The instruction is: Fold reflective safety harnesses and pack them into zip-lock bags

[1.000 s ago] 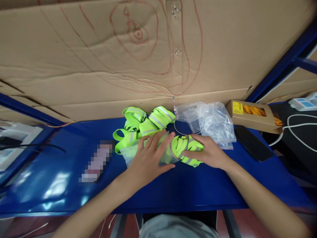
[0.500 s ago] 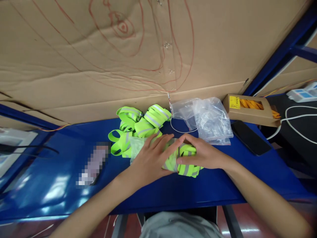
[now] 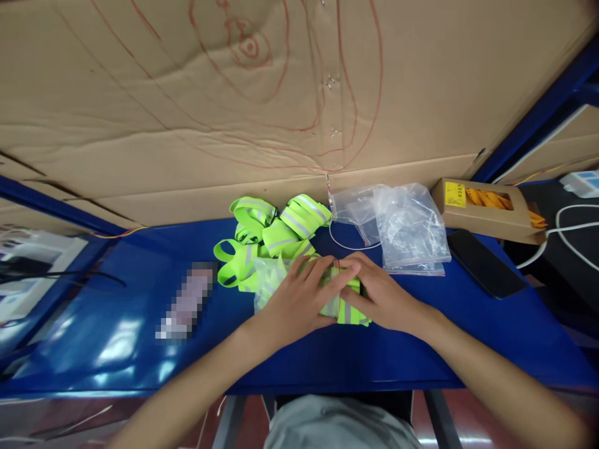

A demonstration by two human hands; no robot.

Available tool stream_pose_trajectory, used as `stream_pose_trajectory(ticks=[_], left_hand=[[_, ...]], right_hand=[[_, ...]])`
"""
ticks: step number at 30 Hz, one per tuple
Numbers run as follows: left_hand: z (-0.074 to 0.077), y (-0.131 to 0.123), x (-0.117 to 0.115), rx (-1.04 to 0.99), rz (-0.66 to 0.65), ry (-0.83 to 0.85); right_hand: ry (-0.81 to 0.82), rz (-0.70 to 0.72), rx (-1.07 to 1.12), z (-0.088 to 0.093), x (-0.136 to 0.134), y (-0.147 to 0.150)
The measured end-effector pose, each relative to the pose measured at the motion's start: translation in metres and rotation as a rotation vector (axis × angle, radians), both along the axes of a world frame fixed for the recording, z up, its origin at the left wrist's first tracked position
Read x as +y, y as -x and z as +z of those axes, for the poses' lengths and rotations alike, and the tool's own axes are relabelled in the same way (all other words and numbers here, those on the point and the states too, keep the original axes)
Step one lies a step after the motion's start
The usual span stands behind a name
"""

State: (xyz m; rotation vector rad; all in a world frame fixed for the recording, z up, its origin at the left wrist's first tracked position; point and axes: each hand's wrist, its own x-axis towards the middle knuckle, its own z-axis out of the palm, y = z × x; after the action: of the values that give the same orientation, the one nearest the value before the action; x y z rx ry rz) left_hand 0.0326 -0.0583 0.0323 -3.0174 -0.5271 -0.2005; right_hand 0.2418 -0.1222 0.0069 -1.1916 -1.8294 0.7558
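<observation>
A folded bundle of neon-green reflective strap (image 3: 352,314) with grey stripes lies partly inside a clear plastic bag (image 3: 264,278) at the table's front middle. My left hand (image 3: 299,300) wraps over the bagged part, fingers on its far side. From the right, my right hand (image 3: 390,292) grips the bundle near the bag's mouth, with thumb and fingers on the strap and bag edge. The fingers of both hands meet over the top. The bundle's right end sticks out of the bag. Several more green straps (image 3: 285,232) lie in loops just behind my left hand.
Empty clear bags (image 3: 409,227) are stacked behind my right hand. Farther right are a black phone (image 3: 486,263) and a cardboard box (image 3: 491,215) holding orange items. A blurred-out object (image 3: 187,302) lies left on the blue table (image 3: 126,274). A cardboard panel (image 3: 234,143) stands behind.
The bundle's exposed right end is shorter, as the bag covers more of it. My right hand has turned and pressed in closer. The whole view has shifted slightly.
</observation>
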Motion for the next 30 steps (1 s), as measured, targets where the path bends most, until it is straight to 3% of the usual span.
stream_pose_trajectory(ticks=[3, 6, 10, 12, 14, 20, 23, 27, 30], left_hand=[[0.0, -0.004, -0.005, -0.034, -0.005, -0.012], [-0.001, -0.008, -0.009, -0.063, 0.005, -0.017], [0.005, -0.004, 0.0, -0.077, 0.035, 0.086], [0.011, 0.001, 0.006, -0.086, 0.052, 0.216], [0.018, 0.004, 0.011, -0.081, 0.057, 0.322], [0.018, 0.002, 0.008, -0.051, 0.058, 0.28], [0.011, 0.001, 0.005, -0.023, 0.093, 0.225], [0.002, -0.007, 0.001, -0.148, 0.14, 0.144], [0.003, -0.019, -0.004, -0.178, 0.148, 0.034]], right_hand=[[0.065, -0.216, 0.152, -0.005, 0.004, 0.0], [0.136, -0.27, 0.224, -0.005, 0.007, -0.003], [0.002, -0.066, 0.186, 0.001, 0.005, -0.007], [0.003, 0.095, 0.135, 0.005, 0.003, -0.01], [0.034, 0.166, 0.096, 0.007, 0.002, -0.013], [0.118, -0.112, 0.254, 0.004, 0.006, -0.013], [0.054, -0.191, 0.24, 0.002, 0.008, -0.008], [-0.102, -0.277, 0.216, -0.004, 0.006, 0.004], [-0.074, -0.349, 0.292, -0.013, 0.004, 0.01]])
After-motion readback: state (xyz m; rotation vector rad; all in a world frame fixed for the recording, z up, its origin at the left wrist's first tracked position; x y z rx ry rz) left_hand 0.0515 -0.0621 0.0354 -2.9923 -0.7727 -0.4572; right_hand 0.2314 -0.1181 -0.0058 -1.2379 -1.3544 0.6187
